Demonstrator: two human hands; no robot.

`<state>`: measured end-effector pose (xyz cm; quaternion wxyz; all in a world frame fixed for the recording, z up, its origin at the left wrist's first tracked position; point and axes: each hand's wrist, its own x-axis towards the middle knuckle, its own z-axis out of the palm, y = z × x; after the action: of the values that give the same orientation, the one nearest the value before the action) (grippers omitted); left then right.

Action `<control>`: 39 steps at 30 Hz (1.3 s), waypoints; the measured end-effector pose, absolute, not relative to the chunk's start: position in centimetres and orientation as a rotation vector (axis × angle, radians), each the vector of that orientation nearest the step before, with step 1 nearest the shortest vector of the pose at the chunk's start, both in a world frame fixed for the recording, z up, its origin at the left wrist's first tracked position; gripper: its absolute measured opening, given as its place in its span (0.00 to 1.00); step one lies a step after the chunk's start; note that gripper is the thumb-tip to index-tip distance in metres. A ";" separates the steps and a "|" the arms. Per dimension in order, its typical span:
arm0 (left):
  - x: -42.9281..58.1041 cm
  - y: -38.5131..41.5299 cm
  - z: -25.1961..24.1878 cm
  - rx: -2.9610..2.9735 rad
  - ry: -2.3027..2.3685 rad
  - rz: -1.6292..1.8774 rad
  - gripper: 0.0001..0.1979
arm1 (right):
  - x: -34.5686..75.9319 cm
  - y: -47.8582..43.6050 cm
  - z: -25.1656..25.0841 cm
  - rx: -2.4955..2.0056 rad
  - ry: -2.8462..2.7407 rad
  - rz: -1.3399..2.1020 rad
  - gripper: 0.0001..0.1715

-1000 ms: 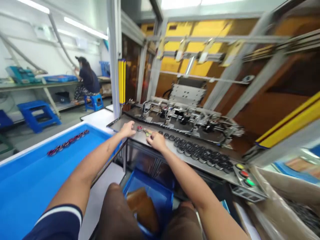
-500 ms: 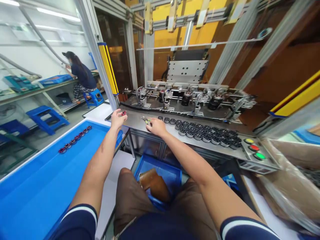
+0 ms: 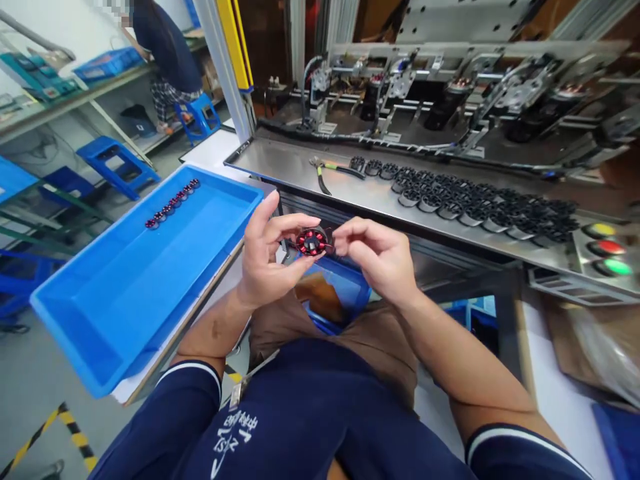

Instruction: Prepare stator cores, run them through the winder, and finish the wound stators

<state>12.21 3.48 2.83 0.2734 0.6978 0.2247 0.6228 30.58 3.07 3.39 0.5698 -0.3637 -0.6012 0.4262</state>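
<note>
In front of my chest, my left hand (image 3: 273,250) grips a motor stator (image 3: 312,241), a black ring with red copper windings, between thumb and fingers. On the stator's right side, my right hand (image 3: 377,257) is closed in a pinch where thin wire ends stick out; the fingertips hide most of what they grip. A pair of cutters (image 3: 333,170) with green and black handles lies on the metal bench beyond my hands. To its right stand rows of black wound stators (image 3: 465,197).
A blue tray (image 3: 150,293) at my left holds a line of red-wound stators (image 3: 173,203). Behind the bench is a machine with several fixtures (image 3: 445,107). Lit buttons (image 3: 607,248) sit at the bench's right end. A co-worker (image 3: 167,50) sits at the far left.
My right hand has let go of the cutters, which now lie on the bench. Both hands have drawn back towards my body, bringing the stator along and meeting at it. The view has tilted down.
</note>
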 end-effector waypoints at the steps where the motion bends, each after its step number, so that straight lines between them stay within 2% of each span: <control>1: 12.4 3.3 2.7 1.888 0.611 1.646 0.46 | 30.5 1.5 3.8 -0.847 -1.388 1.041 0.16; 6: 13.9 2.7 2.3 1.813 0.611 1.543 0.43 | 30.6 -0.9 4.8 -0.885 -1.246 1.169 0.19; 10: 14.6 2.0 3.1 1.740 0.420 1.490 0.46 | 33.1 0.2 4.0 -0.545 -1.297 1.531 0.21; 12: 14.4 1.9 3.4 1.727 0.412 1.428 0.46 | 34.3 0.7 3.1 -0.280 -1.520 1.731 0.20; 14: 14.2 1.9 3.4 1.753 0.425 1.419 0.46 | 34.6 0.7 2.0 -0.302 -1.621 1.786 0.14; 16: 14.1 2.0 3.2 1.792 0.438 1.452 0.45 | 33.7 0.2 0.9 -0.544 -1.453 1.785 0.12; 19: 14.2 2.2 2.7 1.847 0.471 1.482 0.44 | 31.3 -1.1 0.2 -0.642 -1.088 1.818 0.21; 23: 14.6 2.5 2.3 1.841 0.517 1.460 0.44 | 29.3 -2.4 0.4 -0.645 -0.879 1.811 0.16; 29: 14.2 3.2 2.0 1.683 0.494 1.413 0.44 | 30.8 -2.9 1.0 -0.722 -1.029 1.850 0.12; 35: 13.3 3.2 1.9 1.780 0.454 1.235 0.38 | 32.6 -1.4 3.2 -0.881 -1.131 1.504 0.21; 39: 13.7 2.7 1.9 1.767 0.389 1.200 0.39 | 31.9 -1.5 4.5 -0.946 -1.183 1.463 0.21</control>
<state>13.68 2.69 1.93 0.4664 0.7200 0.1586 0.4888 31.93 -1.50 4.45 0.4952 -0.3902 -0.4880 0.6036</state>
